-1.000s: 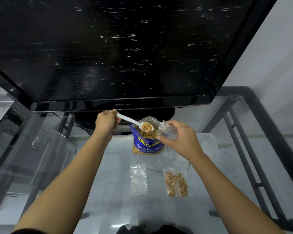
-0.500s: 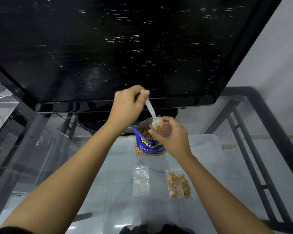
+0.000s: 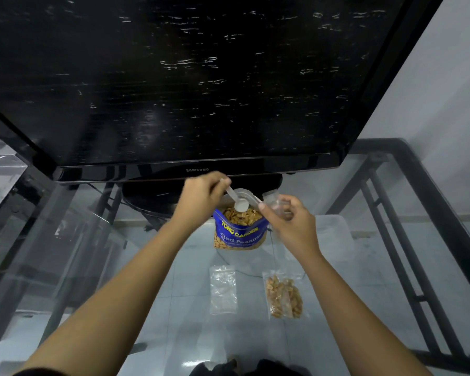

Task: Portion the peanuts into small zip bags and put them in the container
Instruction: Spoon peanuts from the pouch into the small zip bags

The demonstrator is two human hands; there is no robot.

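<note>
Presently: left hand (image 3: 201, 195) grips white spoon (image 3: 238, 200) over open peanut pouch (image 3: 239, 229), right hand (image 3: 288, 221) pinches small zip bag (image 3: 276, 203) beside it; risk: floppy bag mouth closing, scattering peanuts across glass surface (image 3: 174, 308).

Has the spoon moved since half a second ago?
Yes. The spoon has swung left, from the small bag in the right hand, back over the peanut pack.
</note>
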